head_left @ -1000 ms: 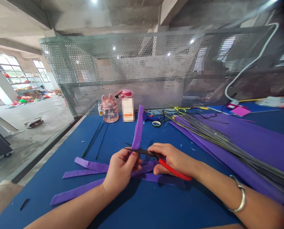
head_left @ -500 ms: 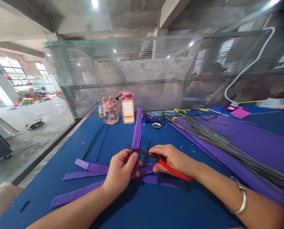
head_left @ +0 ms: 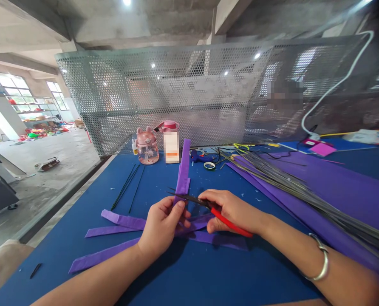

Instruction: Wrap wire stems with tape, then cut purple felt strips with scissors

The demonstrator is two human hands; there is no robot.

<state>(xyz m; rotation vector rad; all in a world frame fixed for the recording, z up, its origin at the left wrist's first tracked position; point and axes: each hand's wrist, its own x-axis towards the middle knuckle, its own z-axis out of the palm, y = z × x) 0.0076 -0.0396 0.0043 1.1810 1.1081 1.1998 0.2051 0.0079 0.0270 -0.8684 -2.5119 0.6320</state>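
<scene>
My left hand (head_left: 164, 221) pinches the lower end of a purple fabric strip (head_left: 183, 165) between thumb and fingers. The strip stands up and away from me, folded or doubled. My right hand (head_left: 226, 212) is closed around the red handles of black-bladed scissors (head_left: 192, 199), whose blades lie across the strip just above my left thumb. Under and beside my hands, several more purple strips (head_left: 103, 254) lie crossed on the blue table (head_left: 164, 280), partly hidden by my left hand and forearm.
Thin dark green stems (head_left: 125, 187) lie left. Behind stand a pink bottle (head_left: 147, 148) and a second bottle (head_left: 171, 146), near a blue glue gun (head_left: 200, 156) and a tape roll (head_left: 209, 165). Wire stems (head_left: 291, 191) rest on purple sheets (head_left: 342, 178) at right. A mesh screen (head_left: 176, 93) backs the table.
The scissors have shifted slightly on the strip, and a short loose-looking edge of purple now shows to the right of it above the blades. Both hands keep their holds.
</scene>
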